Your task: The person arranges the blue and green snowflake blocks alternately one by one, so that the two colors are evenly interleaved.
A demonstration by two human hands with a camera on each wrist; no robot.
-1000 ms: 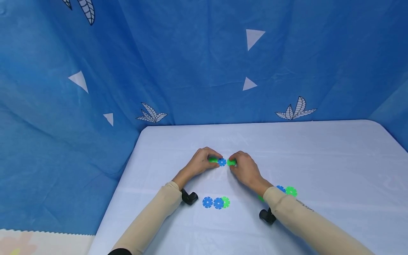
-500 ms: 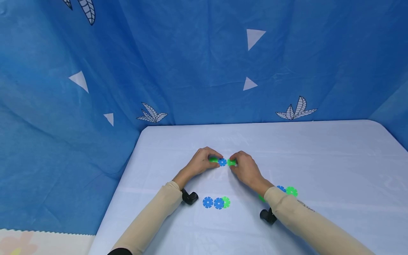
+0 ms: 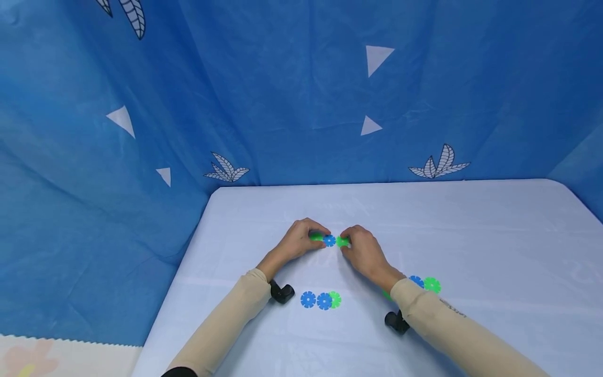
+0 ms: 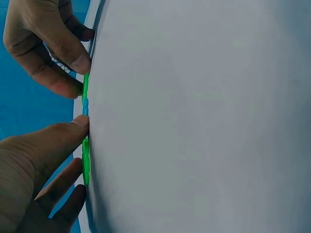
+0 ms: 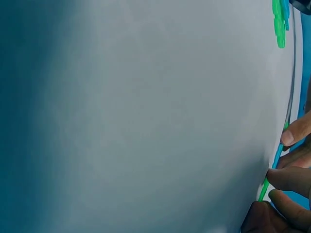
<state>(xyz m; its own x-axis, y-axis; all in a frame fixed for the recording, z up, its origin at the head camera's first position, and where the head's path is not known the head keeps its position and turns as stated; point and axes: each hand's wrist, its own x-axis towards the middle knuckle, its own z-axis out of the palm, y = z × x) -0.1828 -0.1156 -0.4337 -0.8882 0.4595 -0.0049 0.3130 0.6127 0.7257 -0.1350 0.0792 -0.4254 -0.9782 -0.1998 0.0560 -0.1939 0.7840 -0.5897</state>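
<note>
Near the middle of the table, my left hand pinches a blue snowflake disc between thumb and fingertips. A green snowflake disc sits left of the blue one, partly hidden under the same hand. Facing it, my right hand pinches a second green disc by its edges, right at the blue disc's rim. The left wrist view shows green disc, blue disc and the upper green disc edge-on in one line. In the right wrist view the right hand's green disc is low at the right.
Nearer the body lie a blue disc, another blue disc and a green disc that it overlaps. Beside the right forearm are a blue disc and a green disc, with more green partly hidden. A blue curtain hangs behind the white table.
The gap between the blue disc and the right hand's green disc has narrowed slightly. Both hands keep their pinch and have barely moved; the head view has shifted a little.
</note>
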